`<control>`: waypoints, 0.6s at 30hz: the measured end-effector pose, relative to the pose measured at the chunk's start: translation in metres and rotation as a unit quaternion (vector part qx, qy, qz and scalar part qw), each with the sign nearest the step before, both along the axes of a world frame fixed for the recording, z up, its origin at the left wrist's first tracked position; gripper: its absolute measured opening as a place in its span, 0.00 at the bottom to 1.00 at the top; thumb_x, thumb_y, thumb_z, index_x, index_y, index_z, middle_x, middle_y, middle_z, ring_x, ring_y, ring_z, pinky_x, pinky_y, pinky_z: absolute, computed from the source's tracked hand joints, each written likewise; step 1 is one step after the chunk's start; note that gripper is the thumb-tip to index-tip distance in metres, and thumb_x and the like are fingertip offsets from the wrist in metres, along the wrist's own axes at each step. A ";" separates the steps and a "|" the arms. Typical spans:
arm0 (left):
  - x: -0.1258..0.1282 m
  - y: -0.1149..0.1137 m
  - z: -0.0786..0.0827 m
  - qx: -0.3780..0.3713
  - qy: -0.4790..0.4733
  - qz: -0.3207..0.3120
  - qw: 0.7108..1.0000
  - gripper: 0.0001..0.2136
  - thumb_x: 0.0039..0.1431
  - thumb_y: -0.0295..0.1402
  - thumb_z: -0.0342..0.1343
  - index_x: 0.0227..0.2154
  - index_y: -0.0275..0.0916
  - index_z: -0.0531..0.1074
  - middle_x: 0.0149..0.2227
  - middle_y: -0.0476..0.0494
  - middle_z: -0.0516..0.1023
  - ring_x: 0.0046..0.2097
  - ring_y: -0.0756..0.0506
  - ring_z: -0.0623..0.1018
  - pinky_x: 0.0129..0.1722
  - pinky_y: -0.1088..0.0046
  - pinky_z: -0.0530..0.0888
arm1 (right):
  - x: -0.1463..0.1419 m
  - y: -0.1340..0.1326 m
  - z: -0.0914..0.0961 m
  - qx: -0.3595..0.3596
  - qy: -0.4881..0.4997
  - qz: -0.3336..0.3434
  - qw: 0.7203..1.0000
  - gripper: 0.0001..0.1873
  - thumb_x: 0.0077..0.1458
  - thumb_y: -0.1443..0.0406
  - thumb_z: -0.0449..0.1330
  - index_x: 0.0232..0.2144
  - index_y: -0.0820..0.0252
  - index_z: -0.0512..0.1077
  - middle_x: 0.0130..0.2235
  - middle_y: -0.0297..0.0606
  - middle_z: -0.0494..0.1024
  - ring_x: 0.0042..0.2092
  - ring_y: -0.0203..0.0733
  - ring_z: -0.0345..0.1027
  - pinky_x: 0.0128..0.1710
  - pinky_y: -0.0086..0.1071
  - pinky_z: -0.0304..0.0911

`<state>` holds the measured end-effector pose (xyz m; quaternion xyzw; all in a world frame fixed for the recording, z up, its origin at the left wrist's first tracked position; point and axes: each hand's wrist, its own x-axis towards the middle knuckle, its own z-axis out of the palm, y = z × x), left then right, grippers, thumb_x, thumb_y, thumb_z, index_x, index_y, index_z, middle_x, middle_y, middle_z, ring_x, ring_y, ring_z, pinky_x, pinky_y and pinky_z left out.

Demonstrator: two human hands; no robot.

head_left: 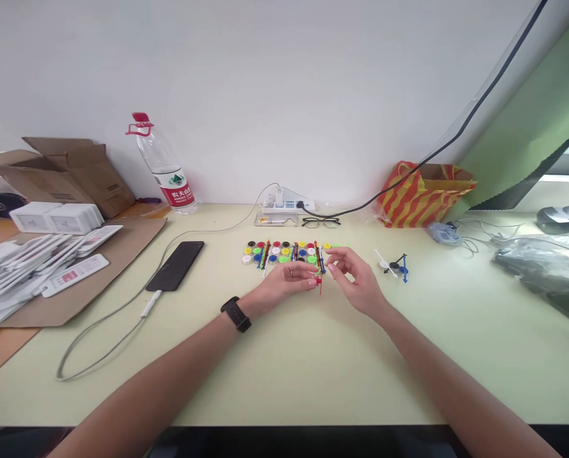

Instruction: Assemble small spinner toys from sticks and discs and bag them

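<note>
My left hand (291,280), with a black watch on its wrist, pinches a small red plastic piece (319,283) with a thin stem pointing down. Just to its right, my right hand (355,277) has curled fingers, with thumb and index tips slightly apart and nothing visible between them. Behind the hands lie rows of small round coloured discs (274,251) in black, red, yellow, white, blue and green. Thin coloured plastic sticks (265,254) lie in bundles across them. Some are partly hidden by my hands. To the right sit joined pieces: a black disc with white, black and blue arrow-like sticks (405,268).
A phone (175,266) on a charging cable lies left, near white plastic tags (77,270) on cardboard. Behind are a water bottle (170,172), a carton (69,175), a power strip (288,207), glasses (321,222) and a striped bag (420,197). A plastic bag (541,264) lies far right.
</note>
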<state>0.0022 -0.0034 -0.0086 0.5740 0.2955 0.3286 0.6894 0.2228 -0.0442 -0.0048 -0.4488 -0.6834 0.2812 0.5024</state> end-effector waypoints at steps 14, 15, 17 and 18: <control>0.001 0.004 -0.006 0.021 -0.013 0.082 0.996 0.18 0.48 0.38 0.75 0.41 0.36 0.82 0.43 0.37 0.85 0.46 0.41 0.83 0.53 0.61 0.76 | -0.006 -0.005 -0.003 -0.002 -0.003 -0.028 1.000 0.37 0.67 0.53 0.56 0.72 0.46 0.45 0.67 0.50 0.59 0.43 0.43 0.69 0.37 0.38 0.73; 0.001 0.004 -0.006 0.025 -0.014 0.082 0.996 0.18 0.48 0.38 0.75 0.40 0.36 0.82 0.43 0.37 0.85 0.47 0.40 0.83 0.53 0.60 0.76 | -0.006 -0.006 -0.002 0.007 -0.004 -0.030 1.000 0.38 0.67 0.53 0.56 0.71 0.46 0.45 0.66 0.50 0.60 0.43 0.43 0.69 0.38 0.39 0.73; 0.002 0.003 -0.006 0.030 -0.013 0.084 0.996 0.18 0.48 0.38 0.75 0.40 0.35 0.82 0.44 0.37 0.85 0.47 0.40 0.83 0.54 0.60 0.76 | -0.004 -0.006 0.000 -0.016 0.004 -0.014 1.000 0.34 0.67 0.51 0.55 0.69 0.47 0.50 0.56 0.47 0.72 0.37 0.41 0.68 0.32 0.36 0.70; 0.002 0.003 -0.006 0.033 -0.012 0.088 0.996 0.18 0.48 0.39 0.75 0.40 0.35 0.82 0.43 0.37 0.85 0.47 0.39 0.83 0.54 0.59 0.76 | -0.003 -0.005 0.001 -0.044 0.016 -0.004 0.999 0.29 0.68 0.50 0.53 0.66 0.49 0.55 0.44 0.41 0.76 0.31 0.39 0.65 0.27 0.34 0.66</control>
